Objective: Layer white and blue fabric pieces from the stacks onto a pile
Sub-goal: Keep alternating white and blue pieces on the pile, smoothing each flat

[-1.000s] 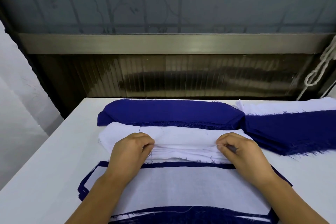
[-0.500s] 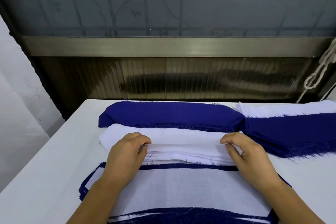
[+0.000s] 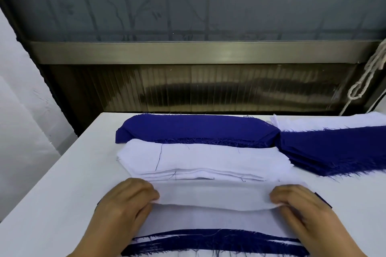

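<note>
A white fabric piece [image 3: 215,196] is stretched between my hands above the near pile [image 3: 208,221]. My left hand [image 3: 127,204] pinches its left end and my right hand [image 3: 300,208] pinches its right end. The near pile shows a white layer on top and frayed blue edges at its front. Just behind lies the white stack [image 3: 204,158], with a blue stack [image 3: 196,129] behind that.
A second blue stack [image 3: 338,148] lies at the right on the white table [image 3: 62,183], with more white fabric [image 3: 334,121] behind it. A knotted rope [image 3: 367,75] hangs at the right. A dark window wall stands behind the table's far edge.
Both hands pinched a white piece on the white stack, then drew it toward me. The piece now hangs between them over the near pile.
</note>
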`<state>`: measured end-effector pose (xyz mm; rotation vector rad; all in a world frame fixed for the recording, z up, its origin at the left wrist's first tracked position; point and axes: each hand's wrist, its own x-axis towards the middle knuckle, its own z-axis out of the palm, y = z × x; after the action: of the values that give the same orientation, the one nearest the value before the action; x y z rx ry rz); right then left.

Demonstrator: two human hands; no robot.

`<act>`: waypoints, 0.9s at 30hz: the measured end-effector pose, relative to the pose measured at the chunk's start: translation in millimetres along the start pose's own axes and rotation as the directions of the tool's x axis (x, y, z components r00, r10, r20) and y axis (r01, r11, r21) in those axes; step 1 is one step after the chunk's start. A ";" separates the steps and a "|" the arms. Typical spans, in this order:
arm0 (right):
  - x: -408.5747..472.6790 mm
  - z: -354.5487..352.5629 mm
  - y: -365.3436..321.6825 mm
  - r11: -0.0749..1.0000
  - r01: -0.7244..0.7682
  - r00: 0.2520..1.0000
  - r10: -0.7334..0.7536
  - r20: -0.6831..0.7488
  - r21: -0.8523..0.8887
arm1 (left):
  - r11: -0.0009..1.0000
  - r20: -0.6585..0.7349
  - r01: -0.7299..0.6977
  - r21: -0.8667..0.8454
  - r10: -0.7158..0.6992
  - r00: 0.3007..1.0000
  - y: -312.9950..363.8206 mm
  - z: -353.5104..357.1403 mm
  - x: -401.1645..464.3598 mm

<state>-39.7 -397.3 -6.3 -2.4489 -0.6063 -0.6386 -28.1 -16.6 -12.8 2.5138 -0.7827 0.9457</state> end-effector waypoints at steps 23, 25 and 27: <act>-18.4 -9.0 -14.2 0.999 -0.023 1.000 0.023 0.013 0.022 | 0.987 0.110 0.066 -0.146 -0.051 0.993 22.8 -8.1 -15.8; -16.4 -11.9 -16.9 1.000 -0.022 0.998 0.022 0.054 0.012 | 0.983 0.167 0.103 -0.153 -0.077 0.983 23.8 -9.6 -15.1; -9.1 -13.4 -20.2 1.000 -0.023 0.996 0.023 0.091 -0.002 | 0.975 0.230 0.150 -0.163 -0.110 0.967 23.1 -11.2 -10.8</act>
<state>-61.8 -392.5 6.3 -2.4927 -0.6119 -0.5206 -54.3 -25.3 -9.3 2.5010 -0.7194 0.5345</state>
